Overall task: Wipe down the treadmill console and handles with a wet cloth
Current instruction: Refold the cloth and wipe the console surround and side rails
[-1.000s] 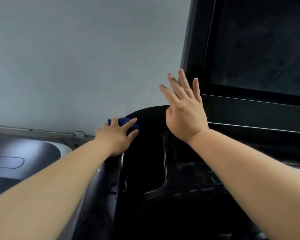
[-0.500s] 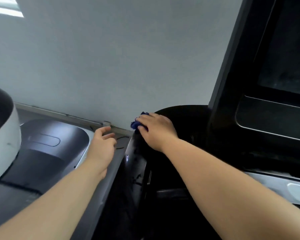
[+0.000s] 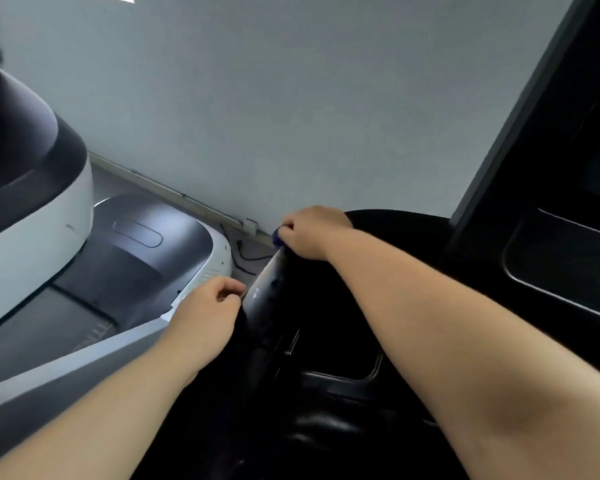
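The black treadmill console (image 3: 378, 271) fills the lower right, its dark screen panel (image 3: 568, 168) rising at the right edge. My right hand (image 3: 309, 233) rests on the console's upper left corner, shut on a dark blue cloth (image 3: 276, 237); only a small edge of the cloth shows under the fingers. My left hand (image 3: 212, 306) hovers beside the console's glossy left edge (image 3: 264, 296), fingers curled loosely with nothing in them.
A neighbouring treadmill stands at left, with a dark motor cover (image 3: 146, 251) and a white-and-black console (image 3: 25, 188). A grey side rail (image 3: 77, 368) runs under my left forearm. A plain grey wall (image 3: 257, 98) stands behind, with a black cable (image 3: 246, 254) at its foot.
The cloth passed from my left hand to my right, which now presses it on the console's corner. My left hand dropped down and back beside the console edge. The view swung left.
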Demonstrator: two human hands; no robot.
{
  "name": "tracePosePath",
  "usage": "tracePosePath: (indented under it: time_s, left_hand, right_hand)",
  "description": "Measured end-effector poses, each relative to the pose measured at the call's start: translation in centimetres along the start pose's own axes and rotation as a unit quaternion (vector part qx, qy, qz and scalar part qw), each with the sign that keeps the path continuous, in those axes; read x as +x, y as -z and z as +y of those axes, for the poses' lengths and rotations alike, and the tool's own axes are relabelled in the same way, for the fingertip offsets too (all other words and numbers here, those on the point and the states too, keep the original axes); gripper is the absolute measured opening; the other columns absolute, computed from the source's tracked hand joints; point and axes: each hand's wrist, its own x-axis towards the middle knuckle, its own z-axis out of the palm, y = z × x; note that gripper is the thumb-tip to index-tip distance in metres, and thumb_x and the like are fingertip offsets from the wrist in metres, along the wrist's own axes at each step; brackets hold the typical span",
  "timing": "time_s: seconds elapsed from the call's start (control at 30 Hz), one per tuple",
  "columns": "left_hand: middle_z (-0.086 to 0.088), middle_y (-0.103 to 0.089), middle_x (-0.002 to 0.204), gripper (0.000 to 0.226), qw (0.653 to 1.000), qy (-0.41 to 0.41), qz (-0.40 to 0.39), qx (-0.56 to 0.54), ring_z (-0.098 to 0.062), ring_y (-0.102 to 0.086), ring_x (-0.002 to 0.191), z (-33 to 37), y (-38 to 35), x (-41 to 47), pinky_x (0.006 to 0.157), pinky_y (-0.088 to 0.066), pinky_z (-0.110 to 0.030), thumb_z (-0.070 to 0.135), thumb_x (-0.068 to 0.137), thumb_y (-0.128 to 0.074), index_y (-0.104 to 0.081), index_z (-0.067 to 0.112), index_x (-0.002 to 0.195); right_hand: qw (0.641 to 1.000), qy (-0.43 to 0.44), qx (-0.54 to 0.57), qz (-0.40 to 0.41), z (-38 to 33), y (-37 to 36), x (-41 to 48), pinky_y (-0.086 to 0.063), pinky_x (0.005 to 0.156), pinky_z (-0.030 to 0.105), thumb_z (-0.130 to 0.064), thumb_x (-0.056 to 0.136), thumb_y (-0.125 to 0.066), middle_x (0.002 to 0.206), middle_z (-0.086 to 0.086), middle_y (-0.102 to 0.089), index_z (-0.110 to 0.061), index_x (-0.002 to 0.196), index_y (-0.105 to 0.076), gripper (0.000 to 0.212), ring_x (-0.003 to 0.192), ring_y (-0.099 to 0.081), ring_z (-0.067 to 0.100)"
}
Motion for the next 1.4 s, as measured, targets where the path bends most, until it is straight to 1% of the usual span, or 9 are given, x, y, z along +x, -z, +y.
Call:
tracePosePath:
  time_s: [0.13, 0.4, 0.5, 0.63, 0.83, 1.03, 1.1, 1.27, 1.4]
  left_hand:
    - [0.016, -0.067, 0.085, 0.023, 0.998, 0.037, 0.031, 0.034, -0.007, -0.058, 0.075, -2.0, 0.7, -2.1, 0.057, -0.036, -0.023, 0.021, 0.089, -0.048, -0.064, 0.037, 0.085]
    - [0.017, -0.064, 0.083, 0.019, 0.989, 0.037, 0.101, 0.101, -0.002, -0.057, 0.077, -3.3, 1.1, -5.8, 0.060, -0.042, -0.024, 0.030, 0.091, -0.045, -0.062, 0.038, 0.085]
    - [0.017, -0.064, 0.078, 0.018, 0.984, 0.035, 0.108, 0.138, -0.004, -0.059, 0.073, -4.5, 1.7, -7.6, 0.064, -0.046, -0.027, 0.033, 0.092, -0.045, -0.061, 0.035, 0.085]
    - [0.014, -0.062, 0.072, 0.020, 0.980, 0.045, 0.136, 0.138, -0.005, -0.055, 0.068, -5.4, 1.3, -8.6, 0.060, -0.042, -0.028, 0.033, 0.093, -0.043, -0.058, 0.030, 0.081]
    - [0.009, -0.062, 0.070, 0.019, 0.974, 0.050, 0.167, 0.146, -0.016, -0.056, 0.069, -4.9, 1.1, -8.6, 0.063, -0.046, -0.032, 0.033, 0.090, -0.045, -0.059, 0.028, 0.078]
    - [0.004, -0.059, 0.067, 0.020, 0.968, 0.041, 0.188, 0.163, -0.022, -0.055, 0.069, -4.6, 0.9, -9.0, 0.066, -0.048, -0.037, 0.029, 0.089, -0.045, -0.060, 0.021, 0.077]
    - [0.003, -0.060, 0.069, 0.020, 0.966, 0.038, 0.190, 0.169, -0.023, -0.054, 0.070, -4.7, 0.9, -8.9, 0.066, -0.049, -0.038, 0.028, 0.088, -0.045, -0.060, 0.020, 0.077]
    - [0.002, -0.060, 0.071, 0.021, 0.968, 0.036, 0.193, 0.159, -0.026, -0.054, 0.072, -4.8, 1.1, -9.0, 0.066, -0.049, -0.039, 0.029, 0.088, -0.044, -0.060, 0.020, 0.078]
    - [0.000, -0.058, 0.067, 0.023, 0.971, 0.026, 0.196, 0.136, -0.025, -0.052, 0.069, -4.7, 1.2, -9.2, 0.063, -0.048, -0.037, 0.027, 0.089, -0.043, -0.060, 0.017, 0.077]
  right_hand:
    - [0.994, -0.105, -0.022, -0.035, 3.4, 0.6, 1.8, -0.042, 0.092, 0.036, -0.041, 0.088, -0.036, 0.130, -0.002, -0.057, -0.034, 0.114, -0.064, 0.039, 0.117, -0.053, 0.026]
    - [0.972, 0.228, -0.044, -0.043, -7.4, -2.3, -2.7, -0.041, 0.083, 0.035, -0.046, 0.092, -0.036, 0.105, -0.009, -0.066, -0.038, 0.095, -0.068, 0.032, 0.096, -0.055, 0.017]
    - [0.988, 0.127, -0.002, -0.092, -3.3, -0.5, 0.1, -0.043, 0.084, 0.031, -0.047, 0.089, -0.042, 0.112, -0.005, -0.064, -0.037, 0.090, -0.067, 0.027, 0.096, -0.052, 0.021]
    - [0.994, 0.037, -0.061, -0.078, -1.7, -0.2, 1.2, -0.038, 0.092, 0.036, -0.047, 0.089, -0.039, 0.125, -0.002, -0.059, -0.037, 0.111, -0.064, 0.035, 0.115, -0.052, 0.025]
    - [0.955, 0.293, -0.042, 0.015, -9.2, -3.6, -6.4, -0.033, 0.082, 0.036, -0.045, 0.091, -0.036, 0.108, -0.007, -0.067, -0.037, 0.098, -0.064, 0.030, 0.104, -0.056, 0.022]
    - [0.991, 0.089, -0.038, -0.092, -3.6, 0.0, 0.1, -0.042, 0.090, 0.034, -0.046, 0.089, -0.038, 0.123, 0.001, -0.060, -0.034, 0.108, -0.066, 0.035, 0.112, -0.053, 0.025]
    - [0.989, 0.099, -0.072, -0.087, -4.5, -0.7, -0.2, -0.039, 0.088, 0.035, -0.046, 0.090, -0.036, 0.125, 0.000, -0.059, -0.034, 0.112, -0.063, 0.036, 0.114, -0.052, 0.025]
    - [0.954, 0.288, 0.015, 0.083, -7.9, -4.6, -7.3, -0.038, 0.089, 0.033, -0.040, 0.090, -0.035, 0.109, -0.008, -0.067, -0.037, 0.107, -0.064, 0.033, 0.107, -0.055, 0.019]
    - [0.957, 0.236, 0.052, 0.162, -4.1, -4.9, -6.4, -0.036, 0.102, 0.035, -0.040, 0.092, -0.034, 0.124, -0.013, -0.062, -0.034, 0.116, -0.061, 0.037, 0.119, -0.052, 0.016]
